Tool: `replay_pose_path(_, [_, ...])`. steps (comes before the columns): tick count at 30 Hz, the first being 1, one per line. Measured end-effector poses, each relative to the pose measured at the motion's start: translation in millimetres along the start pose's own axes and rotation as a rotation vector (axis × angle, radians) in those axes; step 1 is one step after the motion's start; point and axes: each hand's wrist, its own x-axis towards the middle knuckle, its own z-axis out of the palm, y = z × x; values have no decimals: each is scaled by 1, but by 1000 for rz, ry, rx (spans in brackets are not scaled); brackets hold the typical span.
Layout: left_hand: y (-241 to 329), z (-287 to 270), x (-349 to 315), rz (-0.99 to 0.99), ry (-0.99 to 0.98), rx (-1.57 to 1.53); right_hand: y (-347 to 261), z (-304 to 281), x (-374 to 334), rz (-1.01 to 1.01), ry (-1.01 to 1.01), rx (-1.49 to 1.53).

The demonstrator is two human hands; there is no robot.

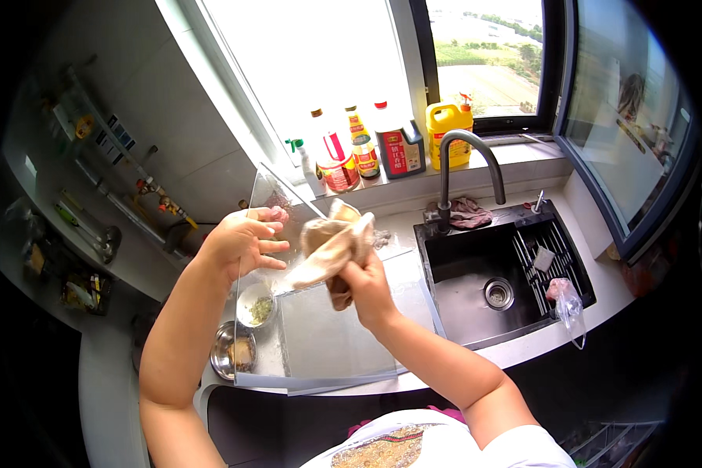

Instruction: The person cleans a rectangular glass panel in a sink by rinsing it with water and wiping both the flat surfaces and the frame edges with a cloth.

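Cloth, beige-brown and crumpled, hangs near the middle of the frame, lifted above the table. The right hand pinches it at its lower right between thumb and fingers, probably because a small grip on one bunched part is enough for something so limp; the loose folds flop out toward the left and upward. The left hand is spread, its fingers apart and holding nothing that shows, just beside the clear upright panel; whether it touches the panel I cannot tell.

Under the cloth a pale flat board lies along the front of the table, its broad face up, which likely keeps it steady. At its left, a white bowl with green bits and a metal bowl stand close together, seemingly tucked aside to leave the board uncovered.

In the upper middle, a dark jug with a red label and a yellow jug stand upright on the window sill, perhaps to save working space. At right, the gooseneck faucet arches over the dark sink, placed so water falls inside the basin.
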Motion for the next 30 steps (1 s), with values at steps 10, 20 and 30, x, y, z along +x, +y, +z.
replay_pose_path(10, [-4,-13,-2,45,-25,-30,58,-8,-74,-830,-524,-848])
replay_pose_path(20, [-22,-5,-61,171,-19,-144,-10,-14,72,-805,-22,-904])
replay_pose_path(30, [-31,25,-110,287,-117,-68,-67,50,112,-418,-316,-926])
